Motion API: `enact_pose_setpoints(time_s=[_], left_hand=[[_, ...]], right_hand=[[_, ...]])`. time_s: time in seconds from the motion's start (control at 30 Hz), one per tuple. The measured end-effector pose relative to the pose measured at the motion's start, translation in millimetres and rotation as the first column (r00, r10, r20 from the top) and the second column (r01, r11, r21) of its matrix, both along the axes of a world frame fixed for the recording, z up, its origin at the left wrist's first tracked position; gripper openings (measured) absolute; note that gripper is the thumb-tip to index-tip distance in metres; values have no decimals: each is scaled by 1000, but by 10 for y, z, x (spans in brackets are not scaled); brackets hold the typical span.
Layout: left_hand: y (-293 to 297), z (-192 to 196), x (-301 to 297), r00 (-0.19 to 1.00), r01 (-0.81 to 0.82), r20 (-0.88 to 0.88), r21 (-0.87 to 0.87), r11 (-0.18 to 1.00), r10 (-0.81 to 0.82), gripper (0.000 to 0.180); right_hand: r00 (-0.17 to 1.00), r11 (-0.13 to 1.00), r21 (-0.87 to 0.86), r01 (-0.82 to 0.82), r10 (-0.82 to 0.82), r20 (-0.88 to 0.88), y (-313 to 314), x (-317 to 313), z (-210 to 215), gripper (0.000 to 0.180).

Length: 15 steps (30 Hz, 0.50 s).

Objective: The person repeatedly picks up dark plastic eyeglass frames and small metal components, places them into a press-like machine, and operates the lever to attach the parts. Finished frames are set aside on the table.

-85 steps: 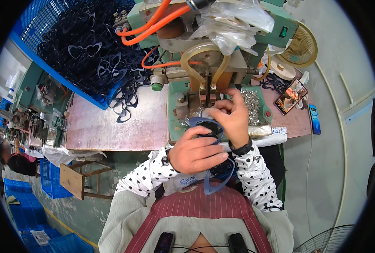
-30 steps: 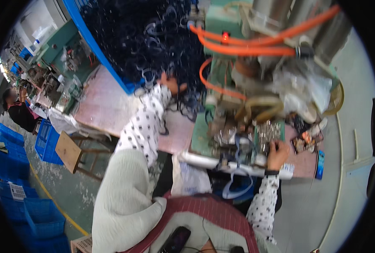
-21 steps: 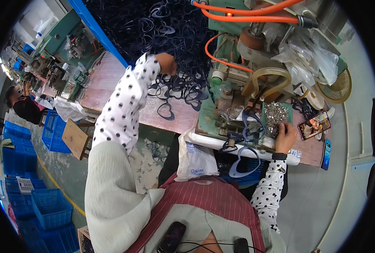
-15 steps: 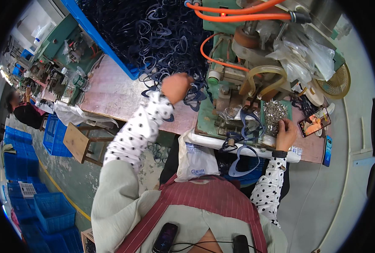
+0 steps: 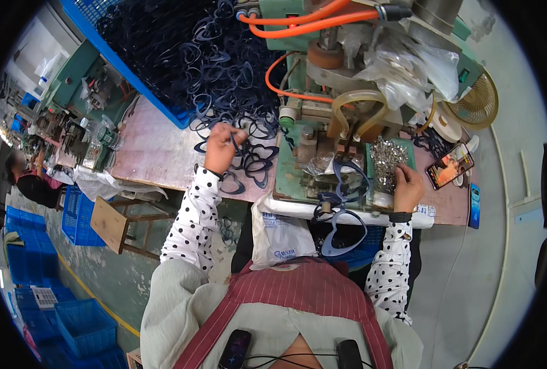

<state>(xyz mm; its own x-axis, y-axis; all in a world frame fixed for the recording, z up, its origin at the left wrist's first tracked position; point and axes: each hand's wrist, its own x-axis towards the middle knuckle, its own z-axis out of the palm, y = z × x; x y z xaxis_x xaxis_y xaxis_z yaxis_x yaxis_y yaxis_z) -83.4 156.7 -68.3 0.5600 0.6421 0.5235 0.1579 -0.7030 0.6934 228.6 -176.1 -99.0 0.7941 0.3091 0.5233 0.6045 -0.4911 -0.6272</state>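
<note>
My left hand (image 5: 223, 147) is closed over the near edge of a heap of dark blue heart-shaped glasses frames (image 5: 218, 67), and a dark frame shows between its fingers. Several loose frames (image 5: 258, 165) lie on the table beside it. At the right, my right hand (image 5: 409, 189) rests at the edge of a pile of small shiny metal parts (image 5: 389, 161), fingertips pinched together; whatever they hold is too small to make out. Between the hands, a blue heart-shaped glasses frame (image 5: 364, 222) hangs from the front of a green machine (image 5: 290, 175), touched by neither hand.
A large blue crate (image 5: 139, 85) holds the heap. Orange hoses (image 5: 322, 23) run across the machine top. Right of the metal parts lie a phone with a lit screen (image 5: 450, 165) and a small fan (image 5: 474, 101). A wooden stool (image 5: 110, 224) and blue crates (image 5: 87, 329) stand at left, with another person beyond.
My left hand has drawn back from the heap toward me, with a frame now visible in its fingers. My right hand stays by the metal parts. The whole view has shifted slightly.
</note>
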Motion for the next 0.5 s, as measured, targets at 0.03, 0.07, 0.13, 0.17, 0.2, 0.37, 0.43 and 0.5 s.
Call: enact_pose_setpoints(time_s=[0.03, 0.07, 0.13, 0.17, 0.2, 0.37, 0.43, 0.5], left_hand=[[21, -7, -12, 995, -72, 71, -18, 997, 73, 7], [28, -24, -7, 979, -142, 143, -45, 989, 147, 11], [-270, 217, 121, 947, -207, 252, 4, 978, 200, 17], [-401, 263, 166, 934, -177, 296, -103, 979, 201, 17], [-574, 338, 230, 918, -141, 337, -210, 967, 207, 17], [-1258, 776, 424, 926, 59, 376, -83, 995, -23, 12], [-1332, 995, 488, 898, 139, 410, 85, 987, -162, 13], [-1423, 1218, 575, 875, 192, 462, -55, 980, -146, 15]], right_hand=[[1000, 999, 43, -18, 19, -13, 45, -37, 18, 13], [999, 996, 85, -36, 38, -20, 90, -69, 64, 13], [996, 986, 148, -80, 84, -20, 211, -227, 264, 15], [988, 971, 187, -148, 154, -17, 276, -316, 412, 15], [975, 951, 222, -215, 223, -12, 332, -401, 553, 15], [835, 817, 445, -366, 500, -231, 539, -904, 1061, 16], [788, 787, 450, -421, 563, -247, 577, -1017, 1126, 17], [793, 799, 423, -428, 557, -249, 601, -1103, 1128, 24]])
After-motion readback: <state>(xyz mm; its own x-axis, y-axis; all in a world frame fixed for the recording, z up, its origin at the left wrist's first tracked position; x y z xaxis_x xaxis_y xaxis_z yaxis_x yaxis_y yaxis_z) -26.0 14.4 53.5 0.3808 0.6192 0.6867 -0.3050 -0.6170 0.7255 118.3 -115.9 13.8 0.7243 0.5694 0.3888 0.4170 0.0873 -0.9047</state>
